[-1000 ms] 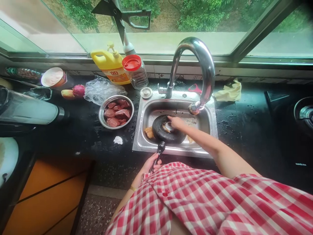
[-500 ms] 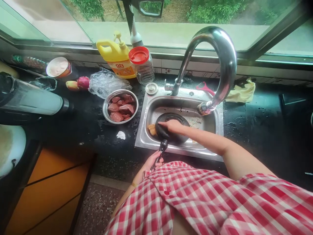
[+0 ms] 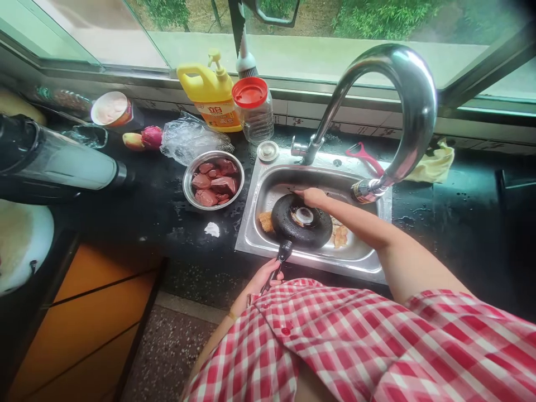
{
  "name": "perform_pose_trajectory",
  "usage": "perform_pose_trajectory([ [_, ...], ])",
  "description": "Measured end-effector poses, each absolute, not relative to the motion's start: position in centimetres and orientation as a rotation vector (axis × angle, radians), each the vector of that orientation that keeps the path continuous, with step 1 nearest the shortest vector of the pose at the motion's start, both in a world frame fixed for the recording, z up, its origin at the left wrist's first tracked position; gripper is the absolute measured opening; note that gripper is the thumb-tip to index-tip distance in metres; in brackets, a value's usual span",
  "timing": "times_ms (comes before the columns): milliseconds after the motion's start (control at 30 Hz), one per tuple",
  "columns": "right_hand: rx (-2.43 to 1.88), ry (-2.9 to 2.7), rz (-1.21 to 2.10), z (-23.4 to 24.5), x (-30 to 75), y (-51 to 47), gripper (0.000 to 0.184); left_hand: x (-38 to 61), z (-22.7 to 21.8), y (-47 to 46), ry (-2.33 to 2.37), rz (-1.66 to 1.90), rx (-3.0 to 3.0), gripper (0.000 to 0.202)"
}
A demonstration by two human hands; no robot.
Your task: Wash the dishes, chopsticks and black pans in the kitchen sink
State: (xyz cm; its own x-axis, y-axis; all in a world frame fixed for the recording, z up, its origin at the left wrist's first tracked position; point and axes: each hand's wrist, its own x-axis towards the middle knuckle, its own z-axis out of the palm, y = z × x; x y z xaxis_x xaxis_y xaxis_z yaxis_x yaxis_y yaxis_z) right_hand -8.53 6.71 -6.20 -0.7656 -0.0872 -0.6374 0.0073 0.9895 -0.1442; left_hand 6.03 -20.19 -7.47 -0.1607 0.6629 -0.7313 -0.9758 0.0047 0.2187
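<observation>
A kitchen: sink (image 3: 326, 261), curved tap (image 3: 420, 106), raw meat (image 3: 213, 183) (in a metal bowl (image 3: 187, 184)).

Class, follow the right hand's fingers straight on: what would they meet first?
The right hand would probably meet the sink's left wall first, near the far corner, though the hand's height is unclear.

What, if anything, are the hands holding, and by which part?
The left hand grips a round black pan by its black handle. The right hand is at the pan's far rim; whether it holds anything cannot be told.
</observation>
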Motion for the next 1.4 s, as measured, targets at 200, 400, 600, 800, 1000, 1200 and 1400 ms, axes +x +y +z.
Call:
perform_pose_trajectory([
  [200,-0.321,2.42,-0.246,-6.1,-8.4,5.5,0.066,5.9,-7.3,-20.0,0.875,1.54,-0.495,0.056],
  [400,-0.163,2.44,-0.173,-6.5,-8.8,6.9,0.063,5.8,-7.1,-20.0,0.88,1.537,-0.461,0.062],
  [600,-0.129,2.461,-0.177,-7.0,-8.4,6.7,0.062,5.8,-7.0,-20.1,0.908,1.538,-0.468,0.06],
  [800,-0.281,2.44,-0.321,-7.2,-7.5,6.1,0.068,5.7,-7.2,-20.1,0.885,1.531,-0.475,0.063],
  [1000,0.038,2.476,-0.225,-6.9,-6.8,6.5,0.063,5.7,-7.5,-20.3,0.861,1.523,-0.472,0.06],
  [1200,-0.054,2.496,-0.316,-7.1,-5.0,6.2,0.063,5.7,-7.2,-20.3,0.868,1.524,-0.489,0.059],
  [1400,0.114,2.457,-0.314,-7.2,-5.3,6.5,0.066,5.6,-7.1,-20.1,0.901,1.505,-0.483,0.06],
])
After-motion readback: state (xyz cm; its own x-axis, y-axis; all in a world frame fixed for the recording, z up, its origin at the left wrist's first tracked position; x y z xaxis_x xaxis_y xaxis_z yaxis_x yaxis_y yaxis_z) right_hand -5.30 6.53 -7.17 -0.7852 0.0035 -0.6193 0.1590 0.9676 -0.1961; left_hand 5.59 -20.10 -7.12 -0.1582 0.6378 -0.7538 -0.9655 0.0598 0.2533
